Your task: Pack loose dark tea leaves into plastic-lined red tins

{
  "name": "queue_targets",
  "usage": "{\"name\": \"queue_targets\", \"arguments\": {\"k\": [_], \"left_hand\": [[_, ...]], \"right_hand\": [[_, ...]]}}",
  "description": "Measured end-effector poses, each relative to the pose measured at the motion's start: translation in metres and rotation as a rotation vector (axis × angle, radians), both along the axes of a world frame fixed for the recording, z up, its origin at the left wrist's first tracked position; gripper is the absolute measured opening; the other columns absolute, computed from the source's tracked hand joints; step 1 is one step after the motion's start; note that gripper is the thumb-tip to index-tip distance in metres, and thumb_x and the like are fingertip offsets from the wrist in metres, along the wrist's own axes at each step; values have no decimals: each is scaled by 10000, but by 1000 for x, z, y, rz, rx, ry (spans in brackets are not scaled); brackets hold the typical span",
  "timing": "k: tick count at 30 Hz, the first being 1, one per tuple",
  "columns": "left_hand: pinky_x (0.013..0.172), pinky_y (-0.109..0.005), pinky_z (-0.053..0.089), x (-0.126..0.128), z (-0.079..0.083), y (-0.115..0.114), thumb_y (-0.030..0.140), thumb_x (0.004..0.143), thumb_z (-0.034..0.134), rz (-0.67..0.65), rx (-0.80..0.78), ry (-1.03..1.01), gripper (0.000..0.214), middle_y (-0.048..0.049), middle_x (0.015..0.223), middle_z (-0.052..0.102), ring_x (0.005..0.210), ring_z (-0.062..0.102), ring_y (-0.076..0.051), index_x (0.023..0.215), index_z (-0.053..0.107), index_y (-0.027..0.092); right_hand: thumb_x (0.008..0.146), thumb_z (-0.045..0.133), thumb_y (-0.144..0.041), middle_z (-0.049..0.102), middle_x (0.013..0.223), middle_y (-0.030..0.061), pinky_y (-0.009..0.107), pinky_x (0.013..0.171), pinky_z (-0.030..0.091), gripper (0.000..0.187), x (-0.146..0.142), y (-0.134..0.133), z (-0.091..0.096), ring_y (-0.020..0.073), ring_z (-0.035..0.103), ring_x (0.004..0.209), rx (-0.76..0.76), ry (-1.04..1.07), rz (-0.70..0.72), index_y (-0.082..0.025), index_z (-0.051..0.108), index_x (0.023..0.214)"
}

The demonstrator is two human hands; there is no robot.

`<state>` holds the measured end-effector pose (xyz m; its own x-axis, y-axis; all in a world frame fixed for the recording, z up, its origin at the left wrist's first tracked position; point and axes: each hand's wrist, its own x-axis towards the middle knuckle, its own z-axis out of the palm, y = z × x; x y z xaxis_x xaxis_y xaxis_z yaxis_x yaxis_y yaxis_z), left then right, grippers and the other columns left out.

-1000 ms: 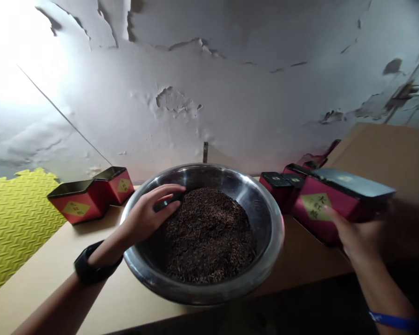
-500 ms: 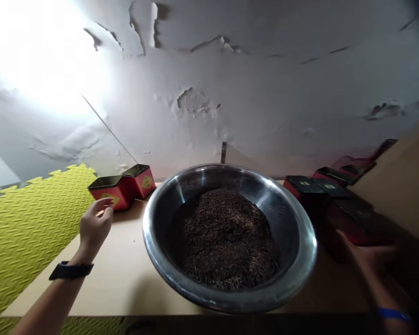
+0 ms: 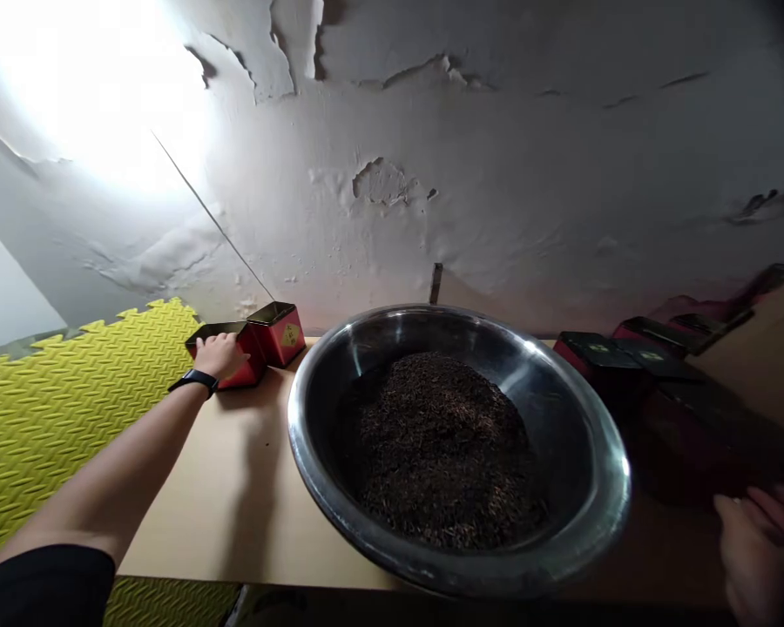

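- At far left, the left hand [image 3: 220, 357] lies over the rim of an open red tin [image 3: 252, 369]; whether its grip is closed, I cannot tell.
- Near right, the right hand [image 3: 761, 549] is half-curled in shadow, its grip unclear.
- Touching that tin, a second open tin [image 3: 286, 338].
- Mid-desk [image 3: 189, 496], a metal bowl [image 3: 304, 435] of dark leaves [image 3: 444, 444].
- Far right, lidded tins [image 3: 598, 350].

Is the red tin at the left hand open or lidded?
Open. Past the left hand, the red tin shows its hollow interior, with no lid across the top.
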<state>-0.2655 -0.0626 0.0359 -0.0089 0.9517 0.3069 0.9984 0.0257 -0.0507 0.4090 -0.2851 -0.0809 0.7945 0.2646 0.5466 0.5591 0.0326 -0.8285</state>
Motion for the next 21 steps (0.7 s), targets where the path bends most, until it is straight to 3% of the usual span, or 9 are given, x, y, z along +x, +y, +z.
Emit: {"name": "queue_targets", "arguments": {"k": [3, 7, 10, 11, 14, 15, 16, 18, 21], "left_hand": [[767, -335, 371, -3, 6, -7, 443, 841, 325, -1, 0, 112, 442, -114, 904, 615, 872, 558, -241, 929, 552, 74], [636, -266, 367, 3, 13, -20, 475, 865, 259, 57, 69, 44, 474, -89, 912, 598, 786, 553, -209, 974, 545, 113], [706, -285, 379, 18, 27, -35, 449, 877, 263, 18, 136, 33, 464, -112, 971, 593, 855, 548, -222, 1050, 521, 105], [735, -293, 377, 26, 33, -42, 435, 874, 286, 4, 169, 46, 445, -118, 993, 593, 893, 542, -228, 1062, 516, 104], [800, -313, 360, 54, 52, -69, 392, 858, 355, -72, 254, 97, 379, -126, 1030, 595, 957, 521, -237, 1040, 530, 108], [820, -320, 354, 63, 58, -80, 379, 856, 366, -89, 303, 103, 361, -123, 1030, 597, 964, 519, -236, 1034, 535, 114], [834, -322, 352, 72, 63, -90, 374, 854, 378, -114, 339, 102, 351, -119, 1023, 600, 959, 522, -231, 1032, 541, 119], [840, -330, 357, 85, 74, -109, 361, 856, 385, -177, 409, 89, 333, -109, 994, 607, 939, 526, -227, 1026, 548, 125], [835, -339, 380, 92, 90, -130, 331, 840, 421, -304, 565, 15, 276, -75, 922, 611, 892, 529, -210, 1003, 555, 152]], "right_hand": [[706, 633, -378, 586, 1155, 152, 406, 910, 448, 332, -28, -12, 27, 323, 530, 1094, 62, 115, 89, -371, 628, 1037], [726, 623, -357, 638, 1035, 140, 426, 908, 459, 171, -60, -17, 70, 319, 581, 1011, 51, 57, 133, -322, 653, 891], [793, 559, -353, 660, 933, 94, 420, 818, 514, 138, -110, -2, 114, 268, 621, 909, -109, -142, 370, -298, 631, 897], [821, 522, -342, 658, 966, 73, 413, 810, 518, 154, -135, 9, 130, 248, 620, 911, -168, -258, 541, -286, 627, 919], [855, 471, -326, 603, 1145, 32, 354, 863, 497, 296, -231, 61, 170, 203, 568, 1034, -311, -665, 1216, -268, 566, 1130], [841, 499, -334, 522, 1267, 36, 344, 911, 468, 412, -266, 83, 179, 207, 504, 1131, -324, -794, 1378, -255, 483, 1245], [816, 538, -342, 405, 1377, 58, 354, 974, 414, 568, -300, 106, 186, 227, 405, 1229, -323, -909, 1465, -224, 366, 1345], [768, 599, -367, 178, 1480, 104, 414, 1046, 304, 812, -361, 148, 194, 283, 209, 1331, -331, -1006, 1465, -188, 161, 1428], [662, 678, -446, 75, 1490, 116, 466, 1034, 293, 979, -417, 189, 203, 329, 132, 1338, -265, -947, 1460, -207, 112, 1423]]}}
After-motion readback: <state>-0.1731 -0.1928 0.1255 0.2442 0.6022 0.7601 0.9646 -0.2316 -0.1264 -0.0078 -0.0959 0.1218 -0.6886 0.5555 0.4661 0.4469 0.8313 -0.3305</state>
